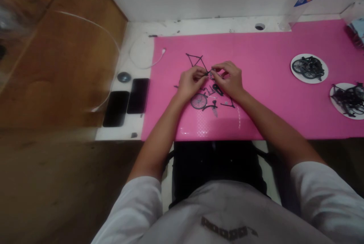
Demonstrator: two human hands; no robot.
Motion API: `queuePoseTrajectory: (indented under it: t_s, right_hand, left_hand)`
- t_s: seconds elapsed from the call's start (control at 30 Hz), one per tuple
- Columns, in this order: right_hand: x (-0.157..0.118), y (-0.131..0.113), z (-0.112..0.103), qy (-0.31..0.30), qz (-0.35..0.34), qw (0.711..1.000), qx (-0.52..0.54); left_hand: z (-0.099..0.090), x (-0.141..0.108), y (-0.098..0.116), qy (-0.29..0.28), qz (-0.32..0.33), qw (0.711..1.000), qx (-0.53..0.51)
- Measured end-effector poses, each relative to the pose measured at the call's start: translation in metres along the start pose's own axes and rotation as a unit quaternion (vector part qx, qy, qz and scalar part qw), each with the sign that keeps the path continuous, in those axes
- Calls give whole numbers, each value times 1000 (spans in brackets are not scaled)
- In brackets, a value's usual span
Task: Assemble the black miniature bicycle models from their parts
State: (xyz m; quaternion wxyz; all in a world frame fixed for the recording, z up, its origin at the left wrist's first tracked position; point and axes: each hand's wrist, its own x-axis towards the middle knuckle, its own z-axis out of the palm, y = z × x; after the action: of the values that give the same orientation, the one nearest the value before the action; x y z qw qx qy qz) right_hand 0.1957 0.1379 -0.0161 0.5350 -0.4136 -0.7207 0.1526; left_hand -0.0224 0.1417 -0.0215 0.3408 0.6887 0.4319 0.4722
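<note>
Both hands are close together over the pink mat [264, 100]. My left hand [191, 82] pinches a small dark part [208, 73]. The fingertips of my right hand [229, 79] close on the same spot from the other side; what exactly they grip is too small to tell. A black miniature bicycle frame [195, 60] lies just beyond my left fingers. Nearer my body are a small spoked wheel [198, 101], a black oval piece [217, 89], a thin angled black part [229, 104] and several other tiny pieces.
Two white plates, one at right [295, 77] and one at far right [335, 105], hold miniature bicycle parts. Two dark phones [138, 95] [116, 108], a round dark object [124, 77] and a white cable [148, 67] are at left. A clear bottle [301, 3] stands at back right.
</note>
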Motion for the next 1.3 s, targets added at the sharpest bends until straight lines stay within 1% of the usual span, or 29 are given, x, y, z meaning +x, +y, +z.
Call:
queuePoseTrajectory:
  t_s: [0.17, 0.37, 0.6, 0.73, 0.93, 1.13, 1.3]
  right_hand:
    - [-1, 2, 1, -5, 14, 1000, -3]
    - [-2, 3, 2, -17, 40, 999, 2]
    - [-1, 4, 1, -23, 25, 999, 2]
    - [-1, 3, 1, -29, 44, 999, -4]
    - [0, 3, 0, -49, 65, 997, 0]
    - [2, 1, -3, -46, 58, 997, 10]
    - [4, -3, -5, -53, 71, 996, 4]
  left_hand:
    - [0, 1, -3, 23, 11, 1000, 11]
    - [0, 2, -9, 16, 1, 1000, 9]
    - [0, 2, -13, 16, -3, 1000, 0]
    - [0, 2, -13, 15, -2, 1000, -12]
    - [1, 2, -16, 22, -17, 1000, -10]
    - [0, 0, -14, 21, -9, 1000, -13]
    - [0, -1, -11, 26, -4, 1000, -5]
